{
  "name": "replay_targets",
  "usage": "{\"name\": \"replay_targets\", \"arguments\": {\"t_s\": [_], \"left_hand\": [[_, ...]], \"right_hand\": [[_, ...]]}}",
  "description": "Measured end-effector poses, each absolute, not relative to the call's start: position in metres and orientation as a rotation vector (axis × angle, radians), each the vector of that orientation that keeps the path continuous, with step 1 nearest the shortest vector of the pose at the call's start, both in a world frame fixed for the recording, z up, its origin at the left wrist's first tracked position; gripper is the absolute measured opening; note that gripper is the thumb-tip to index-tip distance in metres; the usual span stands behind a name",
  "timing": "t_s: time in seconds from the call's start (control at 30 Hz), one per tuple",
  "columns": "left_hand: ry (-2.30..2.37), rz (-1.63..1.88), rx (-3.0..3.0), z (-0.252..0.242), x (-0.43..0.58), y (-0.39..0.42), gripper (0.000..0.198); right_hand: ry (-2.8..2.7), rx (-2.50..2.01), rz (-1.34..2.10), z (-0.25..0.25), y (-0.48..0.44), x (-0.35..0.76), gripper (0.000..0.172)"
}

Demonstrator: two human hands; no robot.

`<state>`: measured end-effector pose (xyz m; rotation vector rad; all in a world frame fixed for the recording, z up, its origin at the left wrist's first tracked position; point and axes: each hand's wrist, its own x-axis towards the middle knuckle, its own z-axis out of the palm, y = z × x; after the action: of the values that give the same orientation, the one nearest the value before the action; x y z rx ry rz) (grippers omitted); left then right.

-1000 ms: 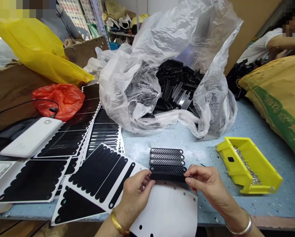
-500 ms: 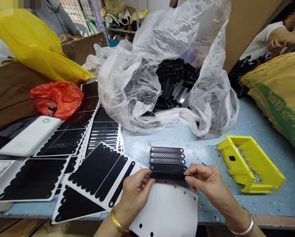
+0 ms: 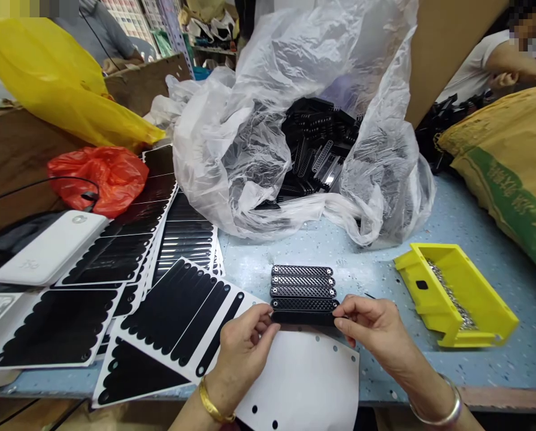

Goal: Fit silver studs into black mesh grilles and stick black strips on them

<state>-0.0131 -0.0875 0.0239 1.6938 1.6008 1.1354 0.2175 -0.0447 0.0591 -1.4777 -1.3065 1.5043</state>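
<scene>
Between my two hands is a plain black strip (image 3: 303, 318), held level by its ends. My left hand (image 3: 246, 338) pinches the left end between thumb and fingers. At the other end, my right hand (image 3: 366, 320) has its thumb and fingertips closed on the strip. Right behind it lie several black bars (image 3: 302, 291) in a neat row, with a mesh-patterned top and a small round fitting at each end. I cannot tell whether the strip touches the nearest bar. Under my left wrist are a white backing sheet (image 3: 312, 371) and a sheet of black adhesive strips (image 3: 173, 311).
A yellow bin (image 3: 487, 305) of small metal parts stands to the right. Behind, a clear plastic bag (image 3: 232, 161) holds many black bars. More black strip sheets (image 3: 56, 326), a white power bank (image 3: 52, 248) and a red bag (image 3: 99, 179) lie left. A person sits far right.
Both hands keep their hold on the black strip and barely move. The whole view has shifted slightly.
</scene>
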Motion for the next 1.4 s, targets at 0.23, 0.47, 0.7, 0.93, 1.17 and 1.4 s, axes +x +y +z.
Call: {"name": "replay_targets", "arguments": {"t_s": [0.23,0.47,0.7,0.93,1.17,1.4], "left_hand": [[1.533,1.205,1.756,0.024,-0.015,-0.088,0.020],[1.544,1.173,1.770,0.023,-0.015,-0.087,0.021],[1.550,1.150,1.758,0.023,-0.016,-0.087,0.021],[1.556,1.155,1.686,0.024,-0.016,-0.087,0.020],[1.580,1.050,1.431,0.034,-0.017,-0.087,0.011],[1.581,1.008,1.320,0.036,-0.012,-0.083,0.012]], "right_hand": [[-1.293,-1.498,1.502,0.062,-0.044,0.216,0.012],[-1.283,-1.485,1.520,0.063,-0.043,0.215,0.012],[-1.260,-1.494,1.533,0.061,-0.042,0.215,0.012],[-1.292,-1.515,1.510,0.061,-0.042,0.214,0.011],[-1.323,-1.527,1.489,0.061,-0.042,0.214,0.010],[-1.323,-1.534,1.479,0.060,-0.043,0.213,0.008]]}}
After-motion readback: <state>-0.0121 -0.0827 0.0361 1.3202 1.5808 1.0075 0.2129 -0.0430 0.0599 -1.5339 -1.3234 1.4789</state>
